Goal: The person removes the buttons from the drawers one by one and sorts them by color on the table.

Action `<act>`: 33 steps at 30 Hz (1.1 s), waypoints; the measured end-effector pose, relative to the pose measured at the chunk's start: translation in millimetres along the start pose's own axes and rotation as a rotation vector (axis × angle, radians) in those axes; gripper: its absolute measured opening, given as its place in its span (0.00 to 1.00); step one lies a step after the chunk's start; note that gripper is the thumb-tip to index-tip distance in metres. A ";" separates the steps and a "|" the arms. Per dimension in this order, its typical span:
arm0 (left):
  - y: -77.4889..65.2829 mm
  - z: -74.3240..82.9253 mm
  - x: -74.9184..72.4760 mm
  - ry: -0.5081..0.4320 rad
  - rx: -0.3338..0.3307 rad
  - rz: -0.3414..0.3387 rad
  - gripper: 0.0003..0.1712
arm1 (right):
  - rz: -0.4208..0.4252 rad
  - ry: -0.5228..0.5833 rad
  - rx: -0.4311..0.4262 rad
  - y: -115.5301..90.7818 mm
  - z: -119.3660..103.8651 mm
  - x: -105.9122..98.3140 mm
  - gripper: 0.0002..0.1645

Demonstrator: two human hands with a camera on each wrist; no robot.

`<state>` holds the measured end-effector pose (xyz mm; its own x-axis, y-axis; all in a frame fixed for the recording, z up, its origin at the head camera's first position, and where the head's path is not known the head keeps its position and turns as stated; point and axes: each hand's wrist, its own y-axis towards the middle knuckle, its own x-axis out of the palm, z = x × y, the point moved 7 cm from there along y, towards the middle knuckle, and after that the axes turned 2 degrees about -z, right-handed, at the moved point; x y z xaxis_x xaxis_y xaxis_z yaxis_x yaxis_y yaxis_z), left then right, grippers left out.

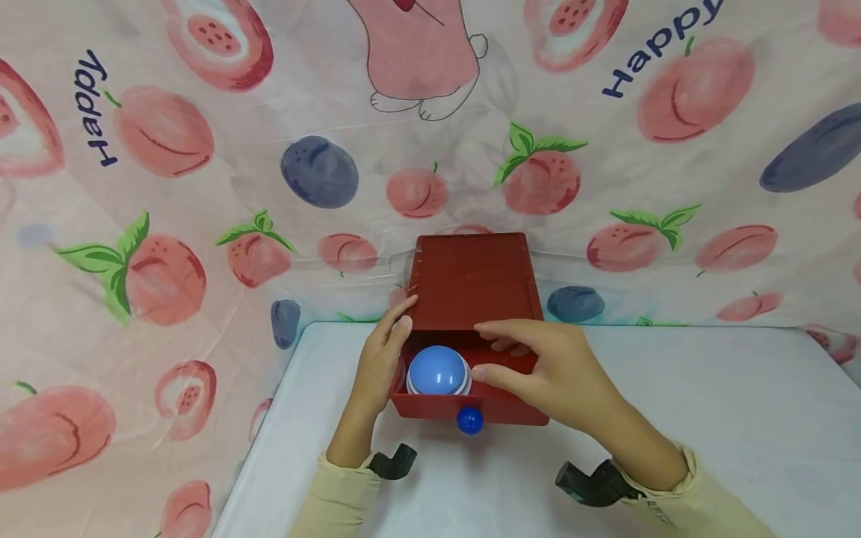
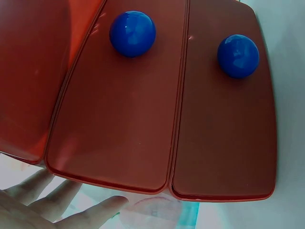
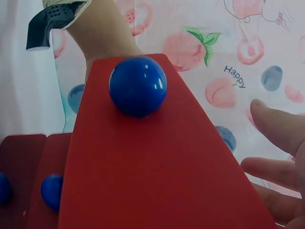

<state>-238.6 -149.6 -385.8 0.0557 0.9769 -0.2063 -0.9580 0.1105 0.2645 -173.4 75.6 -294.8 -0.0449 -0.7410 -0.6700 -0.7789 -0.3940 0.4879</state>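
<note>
The work in hand centres on the blue-domed piece with a white rim (image 1: 437, 368), which sits inside the open drawer (image 1: 417, 407), in its left half and close behind its front wall. The right hand (image 1: 561, 366) is over the right half of the open drawer, with its fingers (image 1: 510, 329) released and spread; the thumb is at the right edge of the white rim, but contact cannot be confirmed. The left hand (image 1: 380, 364) is at the left of the open drawer, its fingers loosely extended along the side of the red cabinet (image 1: 471, 280), grasping nothing. Use the left hand as a brace, since a push inside an extended drawer could shift the cabinet on the table (image 1: 471, 497). To handle the piece, bring the fingers and thumb to opposite sides of the white rim; the smooth dome may slip under a top grip. Move vertically until clear of the drawer walls, and avoid knocking the blue knob (image 1: 470, 420) on the drawer's front. The two lower drawers (image 2: 114, 119), beneath the open drawer, are closed and should be left undisturbed.
</note>
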 end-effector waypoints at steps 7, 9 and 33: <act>-0.1 -0.3 0.6 0.001 0.003 -0.007 0.24 | -0.057 -0.011 -0.012 11.3 -12.0 17.8 0.33; -0.3 -0.5 0.4 0.001 0.001 -0.007 0.24 | -0.069 -0.024 -0.007 13.8 -15.4 22.2 0.33; 0.2 -2.0 -0.3 0.012 0.009 -0.006 0.23 | -0.262 -0.180 0.214 32.5 -8.3 66.3 0.37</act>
<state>-239.4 -150.3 -387.6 0.0580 0.9740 -0.2189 -0.9552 0.1178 0.2715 -196.5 9.1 -318.7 0.0783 -0.5154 -0.8534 -0.8909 -0.4204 0.1722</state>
